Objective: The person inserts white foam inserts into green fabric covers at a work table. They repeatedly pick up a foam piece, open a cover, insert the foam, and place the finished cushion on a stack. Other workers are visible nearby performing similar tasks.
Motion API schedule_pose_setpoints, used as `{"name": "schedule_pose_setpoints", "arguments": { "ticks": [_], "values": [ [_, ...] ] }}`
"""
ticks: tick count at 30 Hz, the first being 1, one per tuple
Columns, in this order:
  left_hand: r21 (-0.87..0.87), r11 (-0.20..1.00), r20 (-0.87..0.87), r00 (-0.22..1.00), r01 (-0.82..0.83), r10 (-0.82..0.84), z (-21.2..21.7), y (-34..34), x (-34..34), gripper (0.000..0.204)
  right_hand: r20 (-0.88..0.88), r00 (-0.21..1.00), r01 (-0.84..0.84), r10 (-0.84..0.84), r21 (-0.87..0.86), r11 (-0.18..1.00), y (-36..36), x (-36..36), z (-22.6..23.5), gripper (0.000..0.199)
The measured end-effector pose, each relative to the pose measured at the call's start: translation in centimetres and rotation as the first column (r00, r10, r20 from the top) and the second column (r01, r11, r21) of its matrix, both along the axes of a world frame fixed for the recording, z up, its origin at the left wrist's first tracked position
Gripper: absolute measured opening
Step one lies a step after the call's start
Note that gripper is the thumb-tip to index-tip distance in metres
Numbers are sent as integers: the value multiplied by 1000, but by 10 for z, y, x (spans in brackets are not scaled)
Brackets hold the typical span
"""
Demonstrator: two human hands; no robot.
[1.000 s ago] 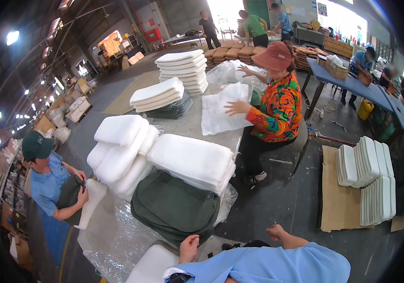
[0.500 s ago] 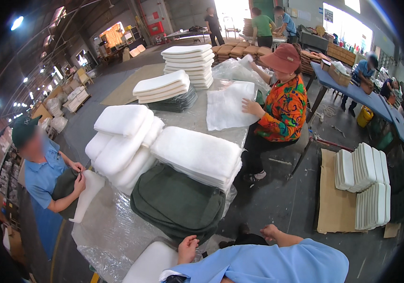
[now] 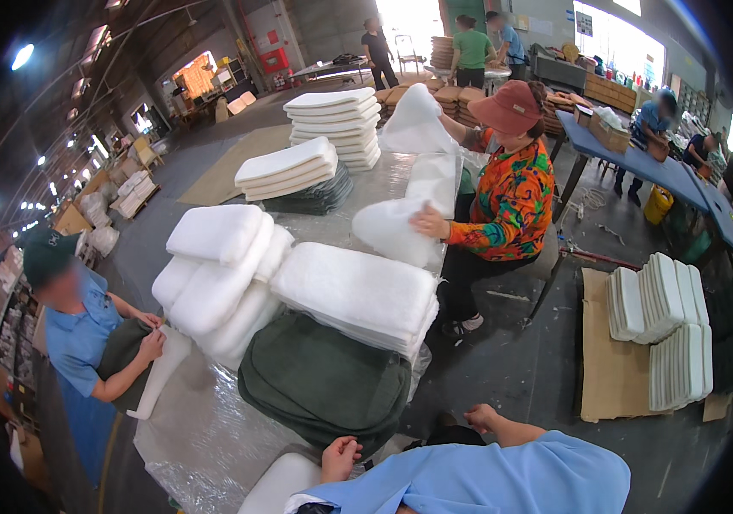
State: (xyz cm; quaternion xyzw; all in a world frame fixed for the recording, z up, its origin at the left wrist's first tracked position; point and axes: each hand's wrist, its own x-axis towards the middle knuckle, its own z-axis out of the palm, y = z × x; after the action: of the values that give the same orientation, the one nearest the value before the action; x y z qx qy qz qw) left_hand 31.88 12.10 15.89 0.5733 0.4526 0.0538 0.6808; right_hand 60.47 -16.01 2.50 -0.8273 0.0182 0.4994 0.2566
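My left hand (image 3: 341,457) sits at the lower edge with fingers curled on the end of a white foam pad (image 3: 279,484). To its right, my right hand (image 3: 484,419) reaches out of a light blue sleeve, fingers bent down by a dark fabric edge; its grip is hidden. Just beyond both hands a dark green cushion cover (image 3: 324,381) lies on the plastic-covered table (image 3: 204,437). A stack of white foam pads (image 3: 358,291) rests on the cover's far side.
A person in a blue shirt (image 3: 84,338) at the left pushes foam into a dark cover. A seated person in an orange shirt (image 3: 508,201) handles a white pad. More foam stacks (image 3: 332,124) stand farther back. White pads (image 3: 662,330) lie on cardboard at the right.
The person in the orange shirt has lifted a white pad up off the table. My hands have stayed almost where they were. The view has shifted slightly.
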Motion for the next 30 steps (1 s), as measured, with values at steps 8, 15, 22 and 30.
{"name": "schedule_pose_setpoints", "arguments": {
  "ticks": [8, 15, 22, 30],
  "values": [
    [30, 998, -72, 996, 49, -47, -3, 11, -6, 23, -7, 1000, -25, 25, -50, 998, 1, -1, 19, 38],
    [3, 997, -92, 993, 77, -76, -1, 13, -9, 23, -15, 1000, -6, 6, -17, 1000, 8, -1, 0, 35],
    [8, 996, -103, 991, 92, -91, 3, 10, -5, 27, 185, 899, 275, -398, 468, 840, 63, 103, 14, 21],
    [-19, 998, -54, 997, -60, 59, 11, 11, -1, 24, 612, 665, -141, -428, 666, 732, 221, 315, 153, 45]
  ]
}}
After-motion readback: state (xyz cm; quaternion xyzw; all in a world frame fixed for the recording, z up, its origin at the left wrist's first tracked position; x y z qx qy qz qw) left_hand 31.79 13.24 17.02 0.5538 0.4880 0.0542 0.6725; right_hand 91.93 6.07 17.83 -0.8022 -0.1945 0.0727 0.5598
